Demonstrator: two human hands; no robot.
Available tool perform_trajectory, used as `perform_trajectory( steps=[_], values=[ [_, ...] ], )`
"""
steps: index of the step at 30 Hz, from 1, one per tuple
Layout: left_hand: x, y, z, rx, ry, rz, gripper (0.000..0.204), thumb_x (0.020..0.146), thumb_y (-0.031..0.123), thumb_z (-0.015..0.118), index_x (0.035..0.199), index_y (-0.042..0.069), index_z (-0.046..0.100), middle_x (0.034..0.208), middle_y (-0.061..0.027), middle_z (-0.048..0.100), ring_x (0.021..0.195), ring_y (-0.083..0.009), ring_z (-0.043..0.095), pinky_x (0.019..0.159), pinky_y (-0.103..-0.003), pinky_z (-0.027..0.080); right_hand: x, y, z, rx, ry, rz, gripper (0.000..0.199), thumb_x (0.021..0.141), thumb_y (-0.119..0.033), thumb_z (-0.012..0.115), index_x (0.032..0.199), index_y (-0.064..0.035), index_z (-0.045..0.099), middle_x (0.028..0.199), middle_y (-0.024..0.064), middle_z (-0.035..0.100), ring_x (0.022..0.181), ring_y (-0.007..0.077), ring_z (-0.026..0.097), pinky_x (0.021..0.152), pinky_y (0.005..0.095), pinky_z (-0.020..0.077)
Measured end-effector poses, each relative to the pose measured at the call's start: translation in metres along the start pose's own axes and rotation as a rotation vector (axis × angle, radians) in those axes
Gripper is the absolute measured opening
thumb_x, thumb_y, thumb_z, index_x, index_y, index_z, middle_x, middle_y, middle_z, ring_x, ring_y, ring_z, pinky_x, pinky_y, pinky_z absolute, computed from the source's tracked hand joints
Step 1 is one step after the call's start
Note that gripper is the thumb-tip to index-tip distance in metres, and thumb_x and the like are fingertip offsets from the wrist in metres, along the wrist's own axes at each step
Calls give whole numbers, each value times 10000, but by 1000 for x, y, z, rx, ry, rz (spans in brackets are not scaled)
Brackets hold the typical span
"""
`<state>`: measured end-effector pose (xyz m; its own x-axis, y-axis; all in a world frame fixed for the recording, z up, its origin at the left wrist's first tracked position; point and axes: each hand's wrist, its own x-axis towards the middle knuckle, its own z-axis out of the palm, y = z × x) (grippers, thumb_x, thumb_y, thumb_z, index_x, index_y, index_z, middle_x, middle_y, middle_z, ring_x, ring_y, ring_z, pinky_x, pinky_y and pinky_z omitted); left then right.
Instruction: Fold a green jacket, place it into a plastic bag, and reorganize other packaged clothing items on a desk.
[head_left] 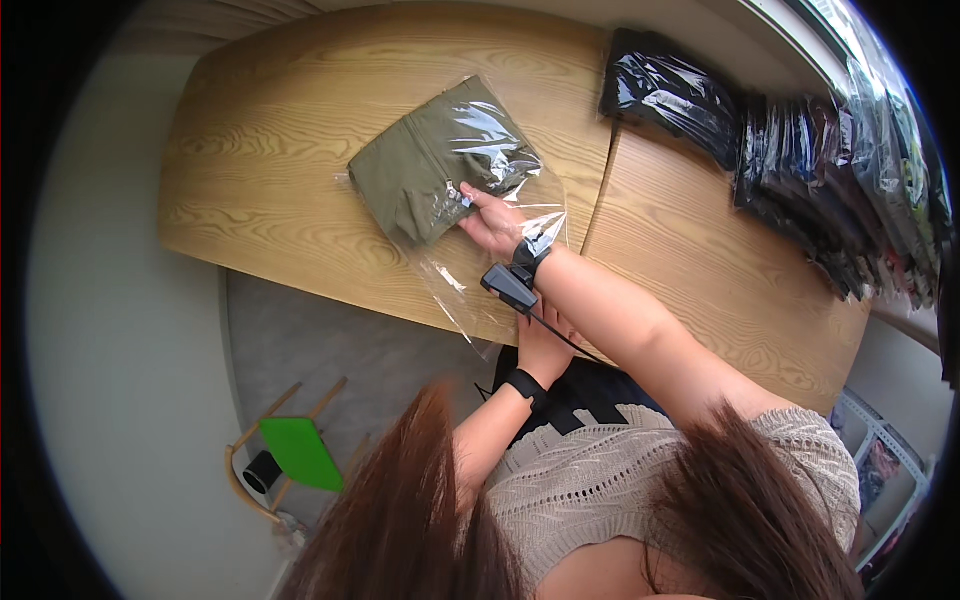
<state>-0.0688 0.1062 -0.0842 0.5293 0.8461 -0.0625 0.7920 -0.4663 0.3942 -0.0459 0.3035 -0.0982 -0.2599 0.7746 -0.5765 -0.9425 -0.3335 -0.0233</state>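
Note:
A folded olive-green garment lies partly inside a clear plastic bag on a light wooden table. My right hand reaches into the bag's open end and grips the garment's near edge, thumb stretched along it. A black band and a small black device sit on that wrist. My left hand is at the table's near edge, at the bag's mouth. It seems to hold the plastic there, though my right forearm hides part of it. It wears a black wristband.
A second wooden table adjoins on the right. Dark garments in shiny bags are stacked along its far and right side. A wooden chair with a green seat stands on the floor at lower left. A wire rack is at lower right.

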Motion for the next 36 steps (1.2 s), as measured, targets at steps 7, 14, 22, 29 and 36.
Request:
perform_trajectory(
  steps=[7,14,22,29,36],
  values=[
    [-3,-1,-2,-32,20,1,565,766,303,644,1258,78,483,1345,-162,372,1344,-385,237,1040,-577,244,14,-6,-6,-122,98,-13,239,935,-68,541,1158,12,507,1159,135,583,1064,262,571,992,420,469],
    [6,-4,-29,-156,-186,-54,584,767,266,657,1288,68,484,1384,-161,376,1335,-384,278,1066,-521,262,-22,-7,-10,-841,162,-149,409,919,-246,587,1218,17,495,1183,121,590,1070,240,574,913,382,460],
    [-33,-53,-153,-838,-202,-98,127,820,114,647,922,47,681,846,-96,688,706,-216,658,642,-305,513,-187,-130,4,-1511,-447,333,343,913,-254,594,1077,46,629,994,134,677,945,187,636,852,290,485],
    [6,-160,-120,-838,220,-893,321,933,317,572,1015,7,593,877,-52,605,760,-85,554,643,-249,453,-96,-149,-26,-1551,156,-383,281,912,-266,608,960,8,644,828,29,643,754,89,579,718,238,469],
    [10,-172,-83,-935,230,-804,222,947,214,527,847,21,570,666,-20,559,557,-84,525,506,-229,420,-89,-145,-56,-1308,134,-119,205,890,-228,648,899,-24,644,738,0,599,628,75,503,550,234,404]
  ],
)
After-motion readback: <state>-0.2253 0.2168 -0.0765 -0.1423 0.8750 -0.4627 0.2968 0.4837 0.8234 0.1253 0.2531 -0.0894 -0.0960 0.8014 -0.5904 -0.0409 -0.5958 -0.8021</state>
